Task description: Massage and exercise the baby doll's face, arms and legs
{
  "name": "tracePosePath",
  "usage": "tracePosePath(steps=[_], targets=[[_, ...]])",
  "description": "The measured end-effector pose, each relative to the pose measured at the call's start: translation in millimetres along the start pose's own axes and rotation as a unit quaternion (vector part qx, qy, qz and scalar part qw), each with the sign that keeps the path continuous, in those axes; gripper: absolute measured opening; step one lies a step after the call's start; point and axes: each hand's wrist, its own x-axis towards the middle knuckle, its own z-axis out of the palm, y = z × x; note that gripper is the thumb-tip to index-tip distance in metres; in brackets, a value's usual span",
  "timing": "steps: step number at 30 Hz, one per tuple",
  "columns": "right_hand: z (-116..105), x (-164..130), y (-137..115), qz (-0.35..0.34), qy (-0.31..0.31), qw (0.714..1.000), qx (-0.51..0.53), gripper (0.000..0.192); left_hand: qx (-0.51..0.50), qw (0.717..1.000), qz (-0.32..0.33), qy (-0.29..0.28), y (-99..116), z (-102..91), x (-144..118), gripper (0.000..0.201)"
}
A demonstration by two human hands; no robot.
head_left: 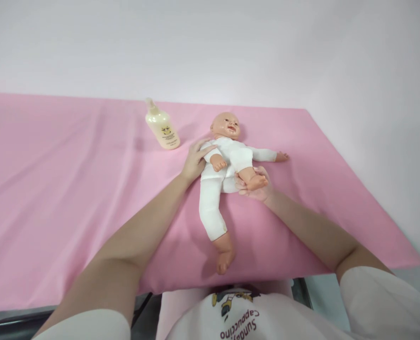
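Observation:
A baby doll (228,153) with a white cloth body lies on its back on the pink cover (89,189). My left hand (196,160) grips the doll's side and upper arm, its thumb across the white sleeve. The doll's bent leg (242,159) is raised over its belly, and my right hand (261,189) is closed around it from below, near the foot. Part of my right hand is hidden behind that foot. The doll's other leg (212,210) stretches toward me, and one arm (266,155) points out to the right.
A pale yellow pump bottle (163,127) stands left of the doll, near the far edge of the table. A white wall (196,52) rises behind. The near table edge runs just in front of my body.

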Motion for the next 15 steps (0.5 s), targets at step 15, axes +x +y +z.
tracePosePath(steps=[15], targets=[[-23,-5,15,0.104,-0.265,0.945,-0.162,0.061,-0.069,0.982,-0.132,0.116,-16,6.8,-5,0.062]])
